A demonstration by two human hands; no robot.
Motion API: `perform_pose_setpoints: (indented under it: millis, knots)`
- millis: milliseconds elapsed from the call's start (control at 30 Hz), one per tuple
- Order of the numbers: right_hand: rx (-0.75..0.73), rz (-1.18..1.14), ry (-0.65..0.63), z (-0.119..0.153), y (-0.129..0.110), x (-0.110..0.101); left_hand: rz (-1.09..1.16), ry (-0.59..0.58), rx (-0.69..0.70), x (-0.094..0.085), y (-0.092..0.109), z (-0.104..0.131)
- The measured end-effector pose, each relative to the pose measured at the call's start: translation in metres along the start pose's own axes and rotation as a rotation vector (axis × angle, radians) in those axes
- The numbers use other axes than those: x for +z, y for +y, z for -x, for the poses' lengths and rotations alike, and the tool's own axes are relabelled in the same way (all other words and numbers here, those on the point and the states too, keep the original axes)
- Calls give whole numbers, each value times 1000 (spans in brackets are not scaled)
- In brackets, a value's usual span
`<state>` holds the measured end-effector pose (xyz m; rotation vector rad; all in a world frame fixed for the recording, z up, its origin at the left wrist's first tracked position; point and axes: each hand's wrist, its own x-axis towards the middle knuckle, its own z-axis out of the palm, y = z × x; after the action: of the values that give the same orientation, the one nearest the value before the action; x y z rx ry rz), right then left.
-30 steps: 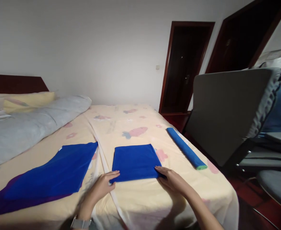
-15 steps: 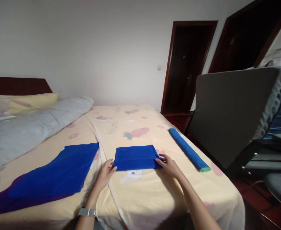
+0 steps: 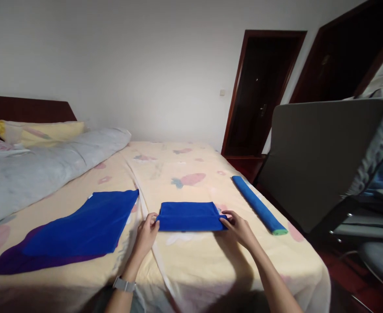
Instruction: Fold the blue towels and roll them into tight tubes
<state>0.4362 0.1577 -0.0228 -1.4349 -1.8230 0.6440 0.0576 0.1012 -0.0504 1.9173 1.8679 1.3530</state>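
Note:
A blue cloth (image 3: 188,215), folded into a rectangle with a band turned over along its near side, lies on the bed before me. My left hand (image 3: 148,232) pinches its left end between thumb and fingers. At the other end, my right hand (image 3: 237,225) grips the band's right corner the same way. To the left a larger blue cloth (image 3: 77,232) is spread flat, with a purple cloth (image 3: 10,263) showing from under its near edge. On the right lies a rolled blue towel (image 3: 258,206) with a green end.
A patterned yellow sheet (image 3: 207,269) covers the bed. A grey quilt (image 3: 54,161) and a yellow pillow (image 3: 52,132) are at the left. Beyond the bed's right edge stand a dark upright panel (image 3: 318,156) and a grey stool seat (image 3: 381,261). A dark door (image 3: 266,91) is behind.
The view has shifted slightly. My hands remain at the two ends of the folded cloth, and its near band appears raised a little, with the left fingers closed more tightly.

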Motion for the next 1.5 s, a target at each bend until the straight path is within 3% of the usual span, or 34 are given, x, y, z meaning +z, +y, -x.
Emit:
perform_pose_setpoints:
  millis: [100, 167, 267, 367, 433, 533, 633, 700, 767, 867, 1000, 1167, 1333, 1500]
  knots:
    - [22, 68, -133, 11, 3, 2, -146, -87, 42, -7, 5, 14]
    - [12, 162, -153, 16, 8, 7, -290, -116, 98, -10, 8, 22]
    - [-103, 407, 14, 21, 10, 11, -468, -51, 205, -16, 12, 28]
    - [-279, 523, 135, 27, -5, 17, -478, -9, 364, -20, 23, 29]
    - [-401, 470, 111, 31, -25, 29, -432, -30, 484, -16, 38, 28]
    - [-581, 387, -25, 36, -55, 62, -395, -167, 632, 2, 61, 25]
    - [-662, 401, -138, 36, -66, 94, -379, -316, 673, 19, 69, 23]
    - [-683, 435, -171, 34, -59, 101, -357, -380, 642, 23, 61, 21]
    - [-700, 454, -190, 32, -44, 95, -335, -427, 597, 18, 48, 20]
    - [-637, 439, -179, 31, -16, 64, -309, -440, 531, 3, 28, 19]
    - [-439, 354, -214, 35, 9, 20, -243, -420, 460, -11, 15, 22]
    - [-297, 250, -328, 34, 6, -3, -140, -484, 327, -15, 18, 17]
    - [-173, 187, -401, 10, -7, -9, 51, -491, 94, -14, 21, -2]
    - [-70, 104, -302, -23, -4, 2, 225, -376, -119, -2, 15, -36]
